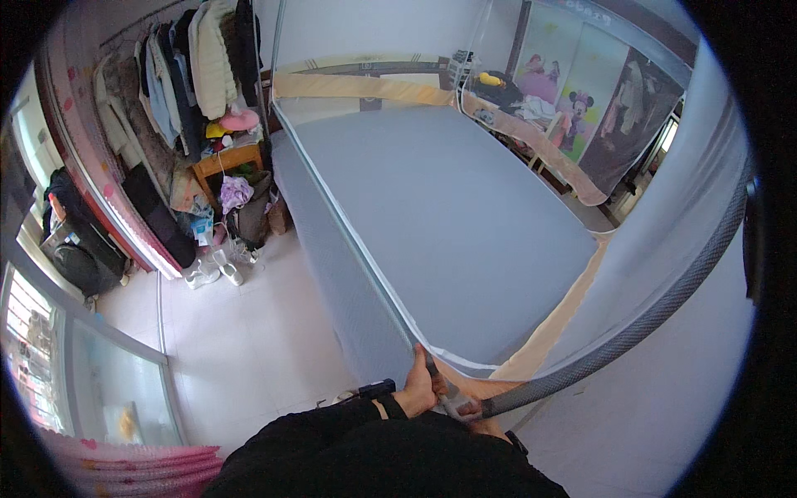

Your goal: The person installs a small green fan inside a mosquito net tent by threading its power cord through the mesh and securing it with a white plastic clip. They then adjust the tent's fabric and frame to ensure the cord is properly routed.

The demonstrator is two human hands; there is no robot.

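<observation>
A mosquito net with a dark grey tubular lower edge [618,353] surrounds a mattress [448,199] in a plain grey-blue cover. At the net's near corner, my left hand [419,388] is closed on the edge, its thumb pointing up along it. Just to the right and lower, my right hand [475,409] is closed round the same edge, partly hidden by my sleeve and the fabric. A peach-coloured band [552,324] runs along the inside of the net next to my hands. White piping [390,295] lines the long left side.
Clothes [212,66] hang on a rail at the far left, above a small wooden stool [224,162] and bags. White shoes [226,267] lie on the tiled floor [241,332]. Sliding wardrobe doors [573,75] stand beyond the bed. A pink curtain [137,473] hangs lower left.
</observation>
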